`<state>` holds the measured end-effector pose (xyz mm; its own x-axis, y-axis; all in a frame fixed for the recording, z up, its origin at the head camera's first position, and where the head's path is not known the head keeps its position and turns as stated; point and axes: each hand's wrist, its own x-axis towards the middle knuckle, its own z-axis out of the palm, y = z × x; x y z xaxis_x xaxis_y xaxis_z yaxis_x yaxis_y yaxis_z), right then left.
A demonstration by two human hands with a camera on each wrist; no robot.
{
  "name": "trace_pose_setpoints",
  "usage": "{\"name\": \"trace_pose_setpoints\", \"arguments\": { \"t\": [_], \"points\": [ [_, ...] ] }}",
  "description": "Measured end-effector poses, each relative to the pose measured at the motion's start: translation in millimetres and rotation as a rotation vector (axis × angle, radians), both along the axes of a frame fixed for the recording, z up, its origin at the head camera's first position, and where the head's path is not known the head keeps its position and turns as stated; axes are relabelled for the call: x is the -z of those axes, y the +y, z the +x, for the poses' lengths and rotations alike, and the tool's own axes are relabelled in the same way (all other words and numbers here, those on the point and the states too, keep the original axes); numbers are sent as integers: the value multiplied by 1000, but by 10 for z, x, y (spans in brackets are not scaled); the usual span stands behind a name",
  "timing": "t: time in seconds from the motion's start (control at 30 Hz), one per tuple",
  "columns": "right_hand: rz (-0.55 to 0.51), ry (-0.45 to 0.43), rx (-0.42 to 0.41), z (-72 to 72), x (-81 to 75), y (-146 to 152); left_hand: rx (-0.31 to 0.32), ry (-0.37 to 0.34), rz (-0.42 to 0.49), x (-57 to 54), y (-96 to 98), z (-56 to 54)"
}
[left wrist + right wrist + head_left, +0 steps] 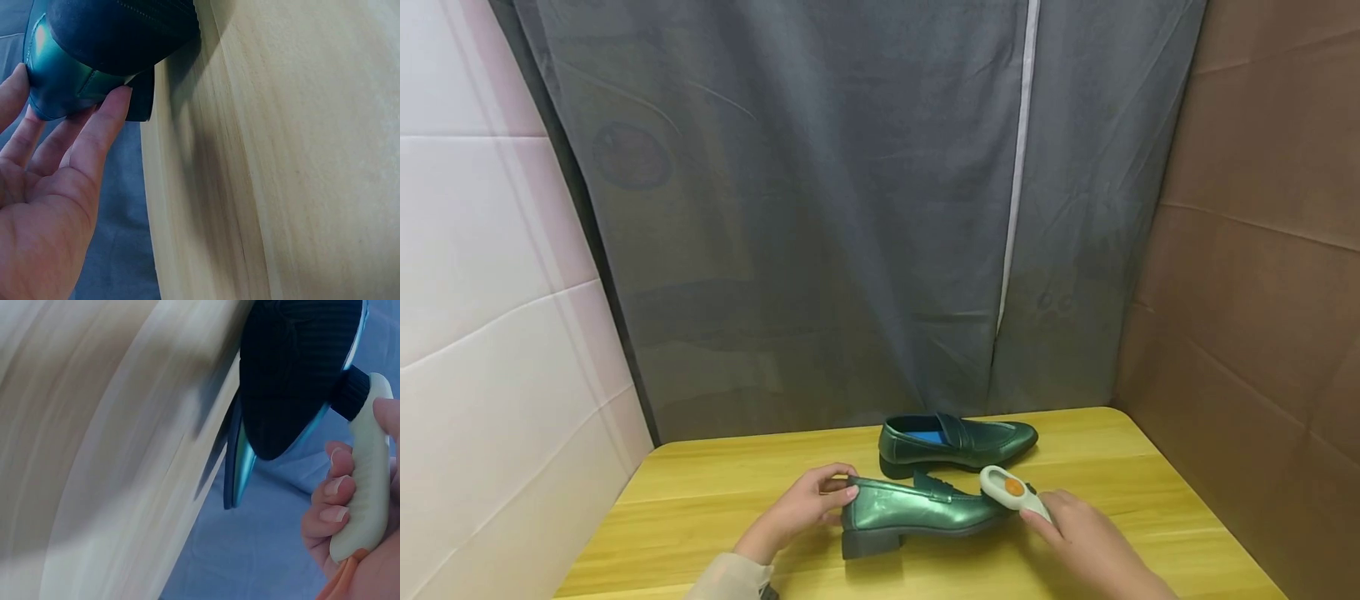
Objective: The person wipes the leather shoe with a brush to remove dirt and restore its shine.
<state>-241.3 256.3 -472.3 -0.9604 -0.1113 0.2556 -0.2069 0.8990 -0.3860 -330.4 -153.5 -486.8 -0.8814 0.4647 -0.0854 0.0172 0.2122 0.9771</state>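
My left hand point(801, 508) grips the heel end of a shiny green loafer point(910, 507), thumb and fingers around its back. In the left wrist view, its fingertips point(115, 100) press on the rear of the upper. The loafer is held above the table, toe to the right, its dark ridged sole point(294, 375) showing in the right wrist view. My right hand point(1086, 533) holds a shoe brush point(997, 483) with a pale handle and an orange button. The brush's dark bristles point(351, 394) meet the upper near the toe.
A second green loafer point(992, 442) with a blue patch inside stands behind on the wooden table point(700, 500), toe to the right. A grey curtain point(820, 250) hangs at the back. White cloth point(497, 333) and brown cloth point(1247, 292) flank the table. An orange strap point(344, 575) hangs from the brush handle.
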Motion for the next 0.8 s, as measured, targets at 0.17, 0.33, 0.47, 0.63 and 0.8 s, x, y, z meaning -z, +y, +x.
{"name": "trace_pose_setpoints", "arguments": {
  "t": [0.17, 0.33, 0.47, 0.63, 0.8],
  "points": [
    [-2, -9, 16, 11, 6, 92, 2, -3, 3, -4, 13, 6],
    [-13, -11, 18, -7, 22, 153, -2, -15, 13, 3, 14, -7],
    [-21, -9, 28, -29, 43, 194, 5, -17, 18, 12, 9, -19],
    [-35, -25, 35, -34, 55, 255, 11, -12, 16, 14, 6, -22],
    [-38, -44, 43, -58, 74, 324, 3, -15, 11, 18, 11, -21]
  ]
}}
